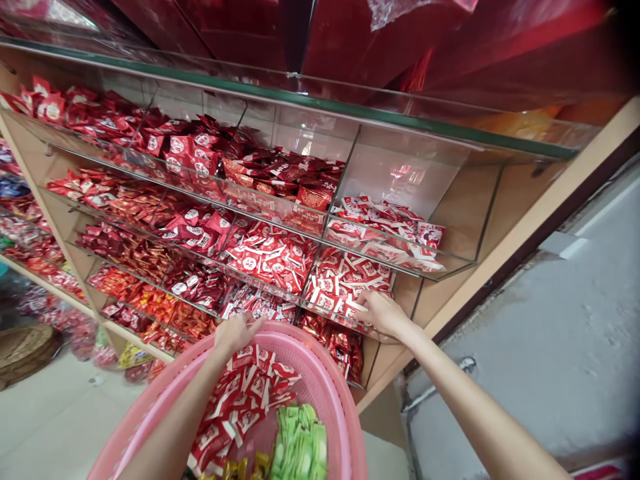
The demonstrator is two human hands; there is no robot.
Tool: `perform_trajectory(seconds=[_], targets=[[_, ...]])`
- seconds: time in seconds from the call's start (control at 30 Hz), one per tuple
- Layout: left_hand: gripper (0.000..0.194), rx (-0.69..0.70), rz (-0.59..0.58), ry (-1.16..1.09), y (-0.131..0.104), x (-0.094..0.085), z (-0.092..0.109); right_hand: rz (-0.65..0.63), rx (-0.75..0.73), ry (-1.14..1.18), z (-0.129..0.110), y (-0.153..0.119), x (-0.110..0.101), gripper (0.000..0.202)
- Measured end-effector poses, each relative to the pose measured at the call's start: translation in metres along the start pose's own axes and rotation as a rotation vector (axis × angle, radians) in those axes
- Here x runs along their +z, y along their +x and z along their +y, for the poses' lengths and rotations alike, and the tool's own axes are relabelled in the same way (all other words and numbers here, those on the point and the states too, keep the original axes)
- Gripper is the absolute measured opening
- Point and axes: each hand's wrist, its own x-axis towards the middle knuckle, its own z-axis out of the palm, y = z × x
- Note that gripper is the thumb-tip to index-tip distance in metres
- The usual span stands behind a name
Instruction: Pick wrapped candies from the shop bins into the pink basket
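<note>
My right hand reaches over the front edge of a glass bin, its fingertips at the red and white packets lying there. Whether it pinches one of them is too small to tell. My left hand is over the far rim of a pink basket, its fingers bent near the rim; what they hold, if anything, is hidden. Inside the basket lie red and white packets, a bundle of green packets and a few yellow ones at the bottom.
Tiered shelves with glass dividers hold many red packets. A thick glass shelf edge runs across above them, under large red boxes. A grey wall stands at the right. At the lower left, a woven basket sits on the tiled floor.
</note>
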Motion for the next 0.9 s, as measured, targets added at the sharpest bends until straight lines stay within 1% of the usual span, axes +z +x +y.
perform_trajectory(seconds=[0.07, 0.13, 0.33, 0.47, 0.6, 0.7, 0.8, 0.9], targets=[[0.067, -0.002, -0.006, -0.007, 0.000, 0.000, -0.001, -0.004, -0.024, 0.007, 0.003, -0.001, -0.003, 0.009], [0.067, -0.004, -0.011, -0.013, 0.001, 0.000, -0.001, 0.002, -0.057, -0.040, 0.004, -0.004, -0.005, 0.005], [0.066, -0.017, -0.008, -0.009, 0.001, -0.003, -0.001, -0.010, -0.096, -0.295, -0.001, -0.019, -0.010, 0.018], [0.060, -0.013, 0.002, -0.004, 0.001, -0.003, -0.002, -0.030, -0.171, -0.423, 0.006, -0.022, -0.008, 0.024], [0.057, -0.008, 0.007, -0.016, 0.003, 0.001, -0.005, 0.042, -0.282, -0.500, 0.017, -0.022, -0.002, 0.022], [0.057, -0.007, 0.012, -0.013, 0.005, 0.005, -0.008, 0.094, -0.356, -0.480, 0.017, -0.023, -0.001, 0.022], [0.058, -0.003, 0.014, -0.011, 0.006, 0.006, -0.008, 0.132, -0.365, -0.448, 0.014, -0.024, -0.007, 0.020], [0.058, 0.001, 0.012, -0.012, 0.007, 0.005, -0.007, 0.213, -0.359, -0.398, 0.013, -0.025, -0.019, 0.016]])
